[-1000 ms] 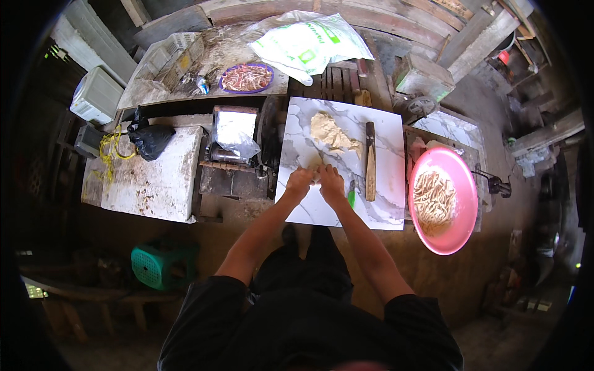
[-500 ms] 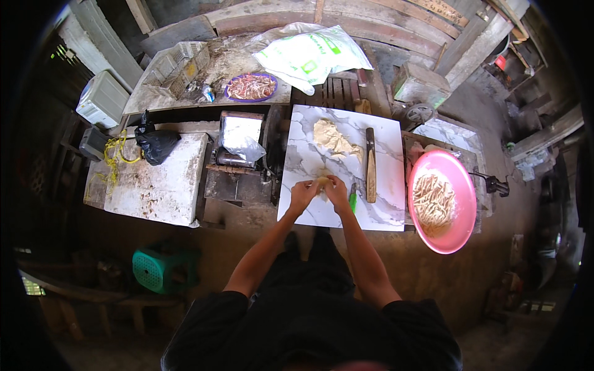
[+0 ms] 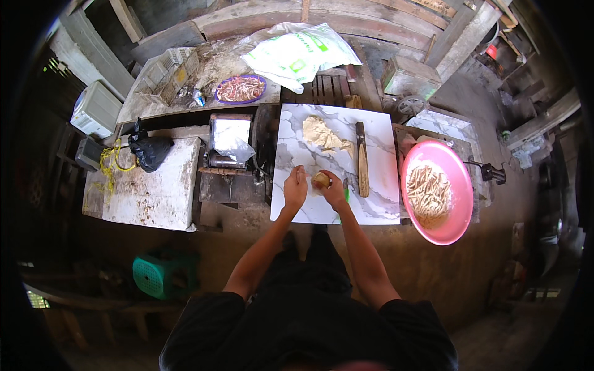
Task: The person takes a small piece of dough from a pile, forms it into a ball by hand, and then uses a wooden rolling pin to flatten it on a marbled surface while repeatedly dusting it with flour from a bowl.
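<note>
My right hand (image 3: 335, 193) is closed on a small rounded lump of pale dough (image 3: 320, 180) with a brownish patch on it. My left hand (image 3: 295, 187) is apart from it on the left, its fingers stretched upward and nothing seen in them. Both hands are over the near part of a white marble-patterned board (image 3: 380, 198). A larger flattened piece of dough (image 3: 322, 135) lies farther back on the board. Beside my right hand is a green-handled tool (image 3: 346, 196), partly hidden. To its right lies a long wooden stick (image 3: 362, 164) with a dark upper part.
A pink basin (image 3: 465, 204) of pale strips stands on the right. Left of the board is a roller machine (image 3: 230, 139); farther left, a black plastic bag (image 3: 153, 152) lies on a worn white slab (image 3: 154, 191). Behind are a purple-rimmed plate (image 3: 265, 91) and a white-green sack (image 3: 297, 59).
My left hand has come away from the dough and moved left. My right hand keeps the lump. The whole view has shifted slightly.
</note>
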Motion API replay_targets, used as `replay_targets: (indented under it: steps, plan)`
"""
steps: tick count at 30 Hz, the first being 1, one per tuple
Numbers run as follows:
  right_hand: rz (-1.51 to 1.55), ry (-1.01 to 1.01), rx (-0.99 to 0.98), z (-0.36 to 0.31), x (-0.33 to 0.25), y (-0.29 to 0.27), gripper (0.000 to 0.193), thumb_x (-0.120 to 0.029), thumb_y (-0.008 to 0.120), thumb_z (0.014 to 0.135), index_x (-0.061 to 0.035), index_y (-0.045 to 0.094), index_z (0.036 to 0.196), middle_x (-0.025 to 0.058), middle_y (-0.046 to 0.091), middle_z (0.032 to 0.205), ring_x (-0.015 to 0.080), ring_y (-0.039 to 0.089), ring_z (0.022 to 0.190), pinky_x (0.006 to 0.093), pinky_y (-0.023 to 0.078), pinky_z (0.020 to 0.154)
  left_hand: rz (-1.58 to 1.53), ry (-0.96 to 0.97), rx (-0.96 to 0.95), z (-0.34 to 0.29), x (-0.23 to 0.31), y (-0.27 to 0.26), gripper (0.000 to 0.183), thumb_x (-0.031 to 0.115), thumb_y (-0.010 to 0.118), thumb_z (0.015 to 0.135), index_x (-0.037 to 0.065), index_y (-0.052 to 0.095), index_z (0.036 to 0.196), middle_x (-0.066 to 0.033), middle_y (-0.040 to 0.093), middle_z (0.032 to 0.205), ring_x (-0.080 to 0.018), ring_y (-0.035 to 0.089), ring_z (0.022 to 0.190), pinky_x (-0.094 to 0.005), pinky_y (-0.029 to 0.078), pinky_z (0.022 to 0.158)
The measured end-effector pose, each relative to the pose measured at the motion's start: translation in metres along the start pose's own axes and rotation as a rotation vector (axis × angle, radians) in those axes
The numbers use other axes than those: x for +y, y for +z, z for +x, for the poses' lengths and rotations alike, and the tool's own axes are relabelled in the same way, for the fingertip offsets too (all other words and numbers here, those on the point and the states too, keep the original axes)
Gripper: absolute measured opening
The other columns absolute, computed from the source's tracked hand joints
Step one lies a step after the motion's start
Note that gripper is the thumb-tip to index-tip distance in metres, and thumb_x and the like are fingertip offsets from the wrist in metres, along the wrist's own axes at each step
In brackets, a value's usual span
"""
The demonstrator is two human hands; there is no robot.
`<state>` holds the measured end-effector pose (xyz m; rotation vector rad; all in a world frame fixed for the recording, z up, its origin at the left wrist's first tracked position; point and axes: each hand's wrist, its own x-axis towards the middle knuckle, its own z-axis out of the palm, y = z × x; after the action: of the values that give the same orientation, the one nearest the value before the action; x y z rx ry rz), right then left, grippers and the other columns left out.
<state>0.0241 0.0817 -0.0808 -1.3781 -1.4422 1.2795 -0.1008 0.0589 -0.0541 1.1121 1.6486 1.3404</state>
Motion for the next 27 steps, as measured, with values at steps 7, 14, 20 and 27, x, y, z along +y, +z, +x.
replay_targets:
  steps: [7, 14, 20, 27]
  plan:
    - [-0.788, -0.411, 0.208, -0.002, -0.009, 0.006, 0.031, -0.016, 0.062, 0.068, -0.0052, 0.055, 0.097, 0.0163, 0.055, 0.094, 0.0335, 0.052, 0.086, 0.039, 0.043, 0.074, 0.15, 0.173, 0.0, 0.015, -0.027, 0.006, 0.027, 0.021, 0.042, 0.087, -0.002, 0.053, 0.096, -0.0145, 0.061, 0.082, -0.0207, 0.058, 0.074, -0.0291, 0.044, 0.067]
    - [-0.7, -0.393, 0.094, 0.002, -0.007, 0.011, 0.017, -0.018, 0.052, 0.074, -0.0051, 0.054, 0.086, 0.0121, 0.052, 0.088, 0.0293, 0.048, 0.086, 0.0409, 0.038, 0.074, 0.018, 0.189, 0.036, 0.007, -0.021, 0.025, 0.024, 0.018, 0.042, 0.086, -0.001, 0.055, 0.091, -0.0194, 0.058, 0.083, -0.0328, 0.055, 0.078, -0.0378, 0.043, 0.07]
    - [-0.83, -0.384, 0.25, 0.002, 0.001, 0.025, 0.013, -0.018, 0.047, 0.078, -0.0069, 0.053, 0.08, 0.0101, 0.051, 0.084, 0.0274, 0.048, 0.083, 0.0384, 0.037, 0.07, 0.172, 0.362, 0.036, 0.002, -0.012, 0.027, 0.02, 0.014, 0.044, 0.084, 0.0, 0.056, 0.091, -0.0167, 0.058, 0.086, -0.0311, 0.053, 0.08, -0.0361, 0.042, 0.073]
    - [-0.904, -0.273, 0.295, -0.011, 0.0, 0.033, 0.015, -0.022, 0.049, 0.076, -0.0105, 0.054, 0.083, 0.0068, 0.055, 0.083, 0.0243, 0.052, 0.083, 0.0357, 0.039, 0.069, 0.156, 0.391, -0.005, -0.003, -0.018, 0.028, 0.014, 0.009, 0.046, 0.08, 0.003, 0.053, 0.091, -0.0147, 0.055, 0.083, -0.0314, 0.05, 0.079, -0.0377, 0.041, 0.071]
